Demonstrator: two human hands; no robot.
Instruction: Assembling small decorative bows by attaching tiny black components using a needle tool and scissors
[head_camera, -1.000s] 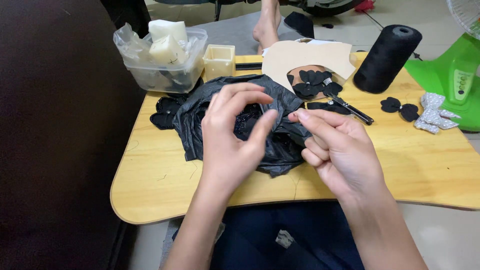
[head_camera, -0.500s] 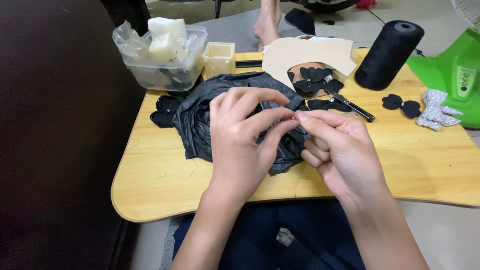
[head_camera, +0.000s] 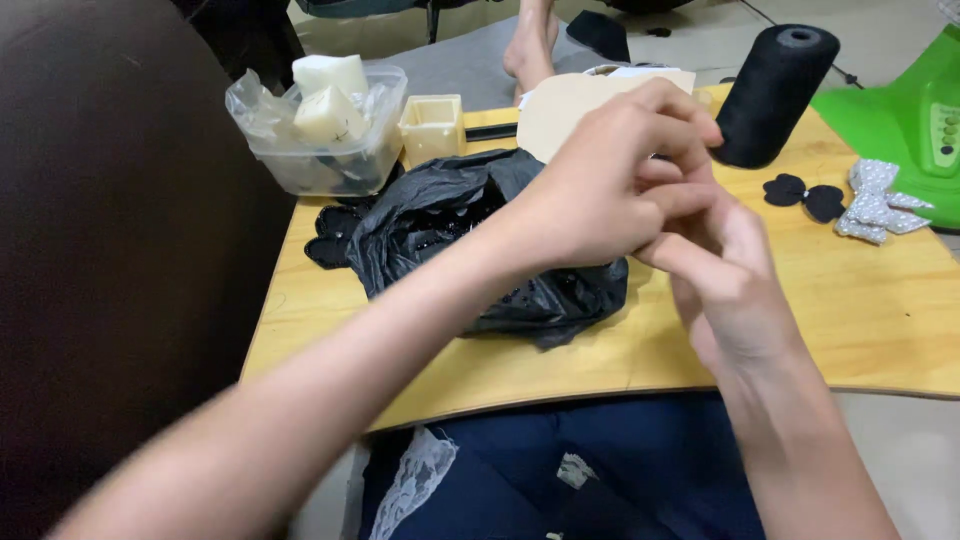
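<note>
Over the middle of the wooden lap table (head_camera: 850, 330), I see my left hand (head_camera: 610, 190) raised in front of the camera, its fingers curled and pressed toward the right hand (head_camera: 730, 290). Both sets of fingertips meet just above the black plastic bag (head_camera: 450, 240), but I cannot tell whether they pinch anything, since the left hand covers the spot where they touch. That bag lies crumpled near the table's centre, a little toward the left edge, with its mouth turned up and dark, glittering bits showing inside. At the far left corner I see a clear plastic tub (head_camera: 330, 150) holding pale foam blocks, with a small cream-coloured box (head_camera: 432, 125) just beside it. Behind my left hand, along the far edge, lies a beige cardboard sheet (head_camera: 560, 105). Toward the far right corner stands a tall black thread spool (head_camera: 772, 95), upright. Near the right edge I see two small black fabric pieces (head_camera: 805, 195) side by side, and just beyond them a silvery bow (head_camera: 880, 200). Off the right edge, a green appliance (head_camera: 915, 120) sits on the floor. Below the near edge, dark blue cloth (head_camera: 640, 470) with a strip of white lace (head_camera: 420, 480) covers my lap.
</note>
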